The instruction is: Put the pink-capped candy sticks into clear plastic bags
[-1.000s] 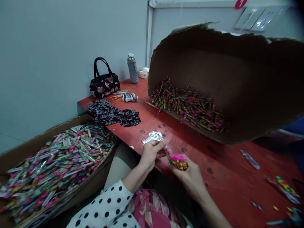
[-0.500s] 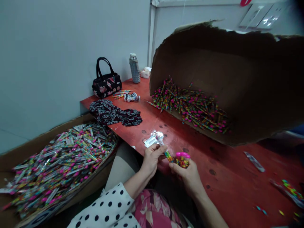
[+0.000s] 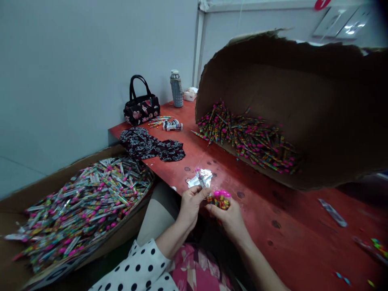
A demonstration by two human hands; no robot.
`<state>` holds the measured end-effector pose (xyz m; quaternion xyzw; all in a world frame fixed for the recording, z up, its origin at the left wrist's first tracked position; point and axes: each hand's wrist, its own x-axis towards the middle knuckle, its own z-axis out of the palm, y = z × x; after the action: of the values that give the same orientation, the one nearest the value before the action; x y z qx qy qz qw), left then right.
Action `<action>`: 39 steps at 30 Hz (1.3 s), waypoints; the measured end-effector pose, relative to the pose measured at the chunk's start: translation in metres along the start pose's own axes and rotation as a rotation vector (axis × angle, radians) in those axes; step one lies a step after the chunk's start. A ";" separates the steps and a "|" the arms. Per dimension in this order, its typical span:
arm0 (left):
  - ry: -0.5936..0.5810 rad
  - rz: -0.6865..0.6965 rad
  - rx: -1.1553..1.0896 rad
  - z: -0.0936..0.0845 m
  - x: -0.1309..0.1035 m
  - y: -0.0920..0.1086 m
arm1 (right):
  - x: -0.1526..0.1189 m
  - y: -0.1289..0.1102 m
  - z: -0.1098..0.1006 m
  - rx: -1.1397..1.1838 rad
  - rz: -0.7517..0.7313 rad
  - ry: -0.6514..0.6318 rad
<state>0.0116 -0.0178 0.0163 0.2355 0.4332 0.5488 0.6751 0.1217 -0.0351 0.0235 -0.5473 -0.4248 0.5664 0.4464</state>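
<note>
My left hand [image 3: 191, 206] pinches a narrow clear sleeve [image 3: 202, 182] between thumb and fingers. Its upper end points away over the table, and its lower end is hidden at my fingers. Close on its right, my right hand [image 3: 228, 216] is closed around a bunch of colourful pink-ended tubes [image 3: 221, 201], their pink ends uppermost. Both hands nearly meet above the table's near edge. Just beyond the left fingers lies a small pile of shiny clear sleeves [image 3: 206, 176] on the red table [image 3: 257, 210].
At left stands a carton [image 3: 100, 238] heaped with sleeved tubes [image 3: 91, 202]. A large cardboard box [image 3: 273, 87] lies on its side at right, holding many loose tubes [image 3: 251, 141]. Beyond are a dark cloth [image 3: 151, 144], a handbag [image 3: 142, 109] and a bottle [image 3: 176, 89].
My right hand has moved left with its bunch, up to my left hand. The colourful tube between the hands no longer shows clearly. The whole view has shifted slightly.
</note>
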 end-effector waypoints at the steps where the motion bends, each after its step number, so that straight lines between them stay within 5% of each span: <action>1: 0.012 0.006 -0.011 -0.002 0.000 0.004 | 0.001 0.001 0.000 -0.002 -0.010 0.022; 4: 0.133 0.135 -0.080 -0.022 0.005 0.033 | 0.003 0.004 -0.010 -0.015 -0.099 0.177; 8: 0.447 0.539 -0.225 -0.071 0.016 0.080 | 0.005 0.016 -0.034 -0.076 -0.415 0.419; 10: 0.520 0.538 -0.090 -0.086 0.022 0.086 | 0.005 0.023 -0.042 -0.140 -0.482 0.431; 12: 0.427 0.544 0.280 -0.088 0.028 0.077 | 0.006 0.029 -0.044 -0.223 -0.440 0.394; 16: -0.031 0.755 1.111 -0.065 0.050 0.046 | 0.010 0.027 -0.044 -0.428 -0.250 0.375; 19: -0.277 0.812 1.432 -0.054 0.070 0.035 | 0.017 0.018 -0.048 -0.447 -0.171 0.390; 23: -0.264 0.834 1.508 -0.054 0.082 0.029 | 0.027 0.008 -0.047 -0.202 -0.121 0.329; 30: -0.188 0.952 1.502 -0.054 0.073 0.019 | 0.045 -0.007 -0.011 0.125 -0.008 0.100; 35: -0.249 0.964 1.549 -0.053 0.076 0.016 | 0.049 -0.004 -0.012 0.133 -0.029 0.139; 39: -0.161 0.975 1.457 -0.053 0.078 0.014 | 0.049 0.002 -0.016 0.164 -0.008 0.128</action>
<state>-0.0393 0.0515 -0.0254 0.8042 0.4780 0.3450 0.0760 0.1374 0.0117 0.0096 -0.5422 -0.3496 0.5615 0.5181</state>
